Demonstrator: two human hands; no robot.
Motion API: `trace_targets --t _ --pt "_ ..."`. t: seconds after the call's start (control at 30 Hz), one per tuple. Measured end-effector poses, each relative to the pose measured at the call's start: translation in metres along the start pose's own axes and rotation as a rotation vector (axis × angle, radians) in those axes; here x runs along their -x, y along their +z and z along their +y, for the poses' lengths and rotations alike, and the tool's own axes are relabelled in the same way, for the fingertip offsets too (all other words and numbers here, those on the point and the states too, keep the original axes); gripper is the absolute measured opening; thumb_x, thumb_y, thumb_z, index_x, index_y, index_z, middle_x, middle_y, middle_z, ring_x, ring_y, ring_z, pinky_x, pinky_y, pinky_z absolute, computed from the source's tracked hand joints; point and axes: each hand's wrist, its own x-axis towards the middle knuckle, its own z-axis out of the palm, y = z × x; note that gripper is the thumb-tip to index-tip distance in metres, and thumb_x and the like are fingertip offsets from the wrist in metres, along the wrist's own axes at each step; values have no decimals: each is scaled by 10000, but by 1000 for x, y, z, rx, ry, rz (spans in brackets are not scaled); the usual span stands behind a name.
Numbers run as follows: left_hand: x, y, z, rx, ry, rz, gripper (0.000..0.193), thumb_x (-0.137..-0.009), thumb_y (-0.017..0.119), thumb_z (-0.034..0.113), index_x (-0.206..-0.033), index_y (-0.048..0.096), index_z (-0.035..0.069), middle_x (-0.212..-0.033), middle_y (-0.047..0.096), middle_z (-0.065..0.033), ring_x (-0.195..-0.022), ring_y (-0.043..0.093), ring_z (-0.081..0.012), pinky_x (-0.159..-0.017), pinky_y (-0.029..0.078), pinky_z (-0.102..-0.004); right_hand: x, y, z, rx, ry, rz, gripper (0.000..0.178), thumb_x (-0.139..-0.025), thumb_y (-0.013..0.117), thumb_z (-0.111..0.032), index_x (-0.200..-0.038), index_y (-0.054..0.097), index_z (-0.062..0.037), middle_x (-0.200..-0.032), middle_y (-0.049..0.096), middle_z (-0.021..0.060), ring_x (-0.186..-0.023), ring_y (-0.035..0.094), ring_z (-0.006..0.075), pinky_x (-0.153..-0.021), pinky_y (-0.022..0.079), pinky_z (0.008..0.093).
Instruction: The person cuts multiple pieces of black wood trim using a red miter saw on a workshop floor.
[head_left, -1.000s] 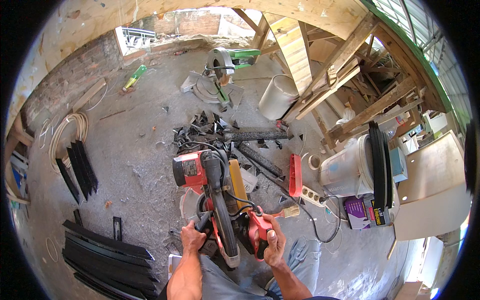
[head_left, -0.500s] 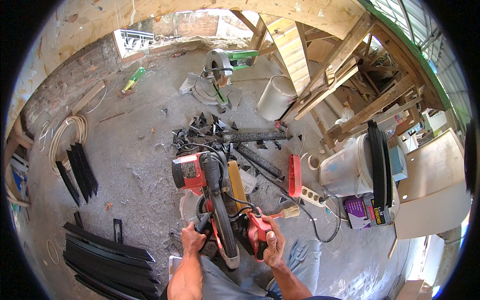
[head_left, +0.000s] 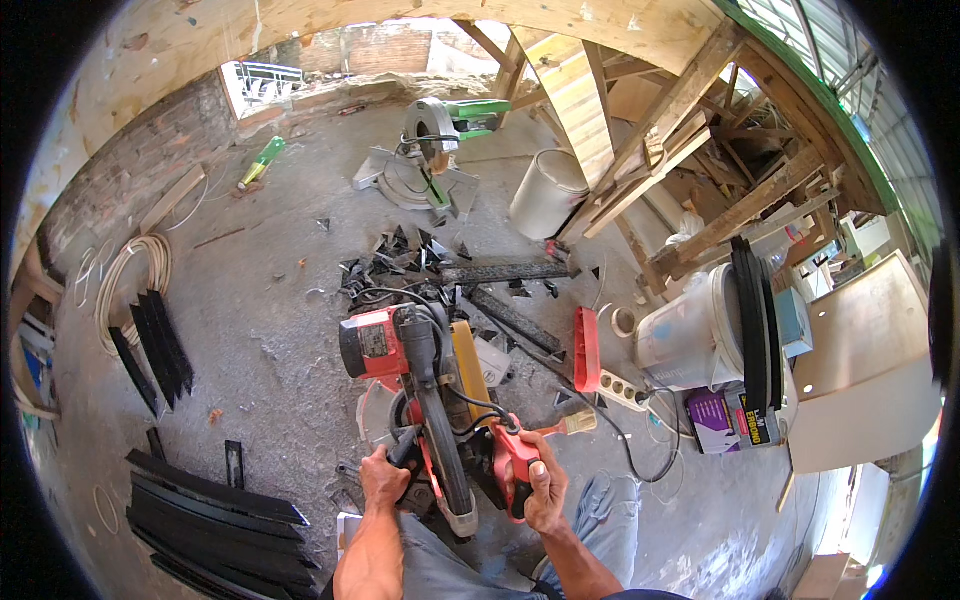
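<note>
Barely anything changed, just slight view drift. My left grip (head_left: pixel 383 478) wrapped round black handle (head_left: pixel 404 448), right grip (head_left: pixel 545 497) clasping red handle (head_left: pixel 516 458), so miter saw (head_left: pixel 437 430) stays two-handed, between and just ahead of grips. Black offcuts (head_left: pixel 398 246) lie farther out.

The view turned slightly: the red-and-black electric mitre saw (head_left: pixel 438 430), at its far end, and the green-and-grey metal mitre saw (head_left: pixel 430 125) slid toward nine o'clock.
</note>
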Motion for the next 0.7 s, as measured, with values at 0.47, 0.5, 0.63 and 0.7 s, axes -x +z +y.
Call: trace_targets --t 0.47,0.5,0.63,0.7 --pt "-2 4 -3 -7 -5 -8 460 -660 864 274 -987 678 10 -935 702 -292 -956 676 -480 -857 547 -516 1 0 2 -24 5 12 620 -1057 433 -478 -1398 452 40 -783 606 38 -656 525 93 -596 430 246" --pt "-1 3 -2 -7 -8 -8 463 -659 867 278 -986 677 10 -934 702 -291 -956 675 -481 -856 547 -517 1 0 2 -25 3 12 621 -1057 432 -478 -1399 451 39 -783 605 37 -655 524 93 -596 429 246" --pt "-2 3 -3 -21 -12 -10 464 -658 870 283 -979 675 10 -935 702 -292 -955 675 -481 -854 546 -518 2 -1 4 -34 14 12 621 -1059 430 -475 -1405 446 41 -782 605 35 -655 523 92 -595 428 244" --pt "-2 3 -2 -25 -4 -10 461 -657 871 284 -972 674 10 -933 702 -292 -950 675 -483 -850 547 -520 2 -2 5 -30 8 8 619 -1060 427 -471 -1405 446 43 -780 604 35 -656 523 91 -596 429 244"
